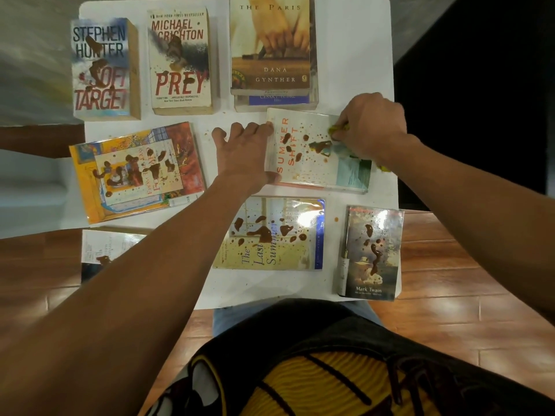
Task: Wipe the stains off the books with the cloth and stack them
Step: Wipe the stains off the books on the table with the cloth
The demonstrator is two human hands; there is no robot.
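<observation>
Near the worktop's [354,40] right edge, lay "Summer Shift" book [315,151] crosswise, steadied by left hand [243,154] with fingers spread, right hand [371,127] pinching cloth [338,130] just right of remaining stains [295,145].

Cloth [338,129] in right hand [372,127] on book [315,151]

Soft, dim indoor light; glare patches on the glossy book covers at the table [354,70] near edge. Wide-angle bending and blur beyond the table's far-left corner.
</observation>
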